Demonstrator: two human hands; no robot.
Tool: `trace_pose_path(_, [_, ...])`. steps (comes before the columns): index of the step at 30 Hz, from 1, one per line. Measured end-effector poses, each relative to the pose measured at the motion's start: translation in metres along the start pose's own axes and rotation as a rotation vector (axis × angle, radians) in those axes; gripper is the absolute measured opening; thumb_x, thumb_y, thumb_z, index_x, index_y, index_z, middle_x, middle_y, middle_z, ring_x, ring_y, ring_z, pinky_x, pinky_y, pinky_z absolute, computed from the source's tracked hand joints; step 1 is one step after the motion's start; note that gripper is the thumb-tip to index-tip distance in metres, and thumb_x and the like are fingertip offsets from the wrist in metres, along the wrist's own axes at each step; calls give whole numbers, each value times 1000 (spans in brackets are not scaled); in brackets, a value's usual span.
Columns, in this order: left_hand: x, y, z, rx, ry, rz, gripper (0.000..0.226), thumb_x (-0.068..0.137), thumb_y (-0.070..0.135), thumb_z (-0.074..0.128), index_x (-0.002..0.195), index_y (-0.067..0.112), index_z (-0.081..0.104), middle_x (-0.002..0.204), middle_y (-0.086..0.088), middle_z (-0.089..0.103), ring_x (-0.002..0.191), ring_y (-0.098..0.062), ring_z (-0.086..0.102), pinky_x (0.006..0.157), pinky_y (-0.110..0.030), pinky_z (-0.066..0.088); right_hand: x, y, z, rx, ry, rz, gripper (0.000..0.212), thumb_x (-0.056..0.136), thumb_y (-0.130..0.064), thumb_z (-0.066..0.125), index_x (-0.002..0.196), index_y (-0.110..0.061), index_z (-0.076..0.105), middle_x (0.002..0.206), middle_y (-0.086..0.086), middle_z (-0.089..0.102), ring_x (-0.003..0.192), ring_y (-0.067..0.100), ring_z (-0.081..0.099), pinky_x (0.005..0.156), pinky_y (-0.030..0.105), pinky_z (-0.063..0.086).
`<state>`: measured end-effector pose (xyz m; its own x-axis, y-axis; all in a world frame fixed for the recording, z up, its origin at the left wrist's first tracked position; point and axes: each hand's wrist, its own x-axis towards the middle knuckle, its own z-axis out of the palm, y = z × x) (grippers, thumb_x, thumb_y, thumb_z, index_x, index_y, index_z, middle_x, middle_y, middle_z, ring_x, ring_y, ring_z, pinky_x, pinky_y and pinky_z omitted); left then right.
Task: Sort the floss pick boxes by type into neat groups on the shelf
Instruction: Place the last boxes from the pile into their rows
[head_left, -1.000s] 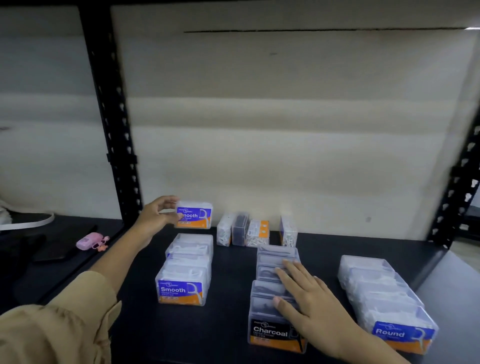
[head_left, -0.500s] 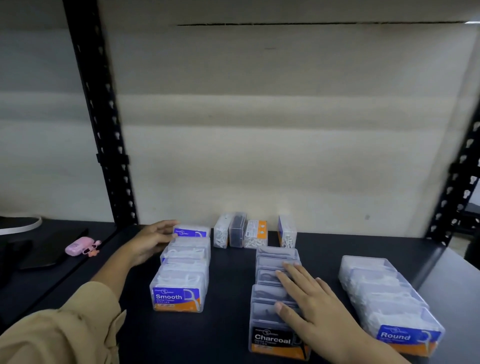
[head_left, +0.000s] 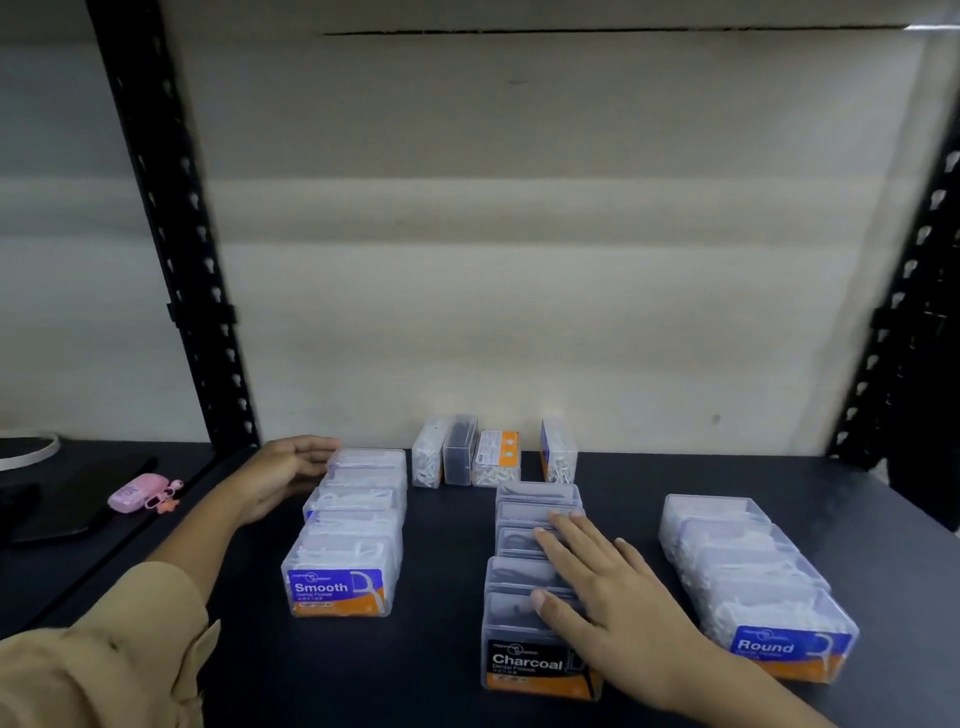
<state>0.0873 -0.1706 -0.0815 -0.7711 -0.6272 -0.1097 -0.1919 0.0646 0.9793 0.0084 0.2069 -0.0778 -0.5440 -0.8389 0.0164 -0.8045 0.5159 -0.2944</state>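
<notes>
Where legible: Smooth (head_left: 337, 590); Charcoal (head_left: 527, 662); Round (head_left: 766, 647)

About five Smooth boxes (head_left: 337, 592) beside the left fingers (head_left: 311, 458), about five Charcoal boxes (head_left: 524, 662) under the right fingers (head_left: 566, 540), about five Round boxes (head_left: 779, 647) right of those, four loose boxes (head_left: 496, 460) beyond both; rows blurred.

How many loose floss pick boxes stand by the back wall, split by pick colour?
Clear plastic boxes of white floss picks: 3
Clear plastic box of dark floss picks: 1
Total: 4
</notes>
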Motion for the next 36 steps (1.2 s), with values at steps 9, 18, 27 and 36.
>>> trace_pose_path(9, [9, 72, 73, 547, 224, 395, 22, 88, 7, 55, 103, 13, 69, 100, -3, 65, 90, -15, 58, 86, -22, 42, 35, 5, -52, 174, 255, -8, 39, 88, -44, 42, 123, -31, 55, 127, -8, 56, 115, 12, 51, 99, 33, 41])
trace_pose_path(18, [32, 81, 125, 1163, -14, 85, 54, 80, 25, 62, 131, 12, 49, 136, -10, 49, 120, -27, 51, 97, -31, 46, 145, 47, -56, 94, 224, 341, 48, 83, -24, 56, 127, -10, 40, 129, 12, 41, 119, 30, 41, 92, 40, 46])
trace_pose_path(27, [37, 77, 131, 1234, -81, 70, 74, 75, 26, 73, 139, 13, 39, 140, -10, 44, 125, -27, 48, 101, -35, 44, 167, 62, -39, 188, 127, 431, 53, 77, -30, 68, 114, -10, 35, 113, 14, 49, 101, 31, 53, 72, 35, 44])
trace_pose_path(36, [35, 80, 120, 981, 121, 87, 65, 75, 23, 67, 135, 15, 43, 136, -9, 49, 120, -26, 51, 85, -26, 42, 155, 72, -51, 338, 229, 463, 43, 82, -21, 64, 116, -3, 44, 102, 10, 52, 87, 21, 49, 61, 28, 41])
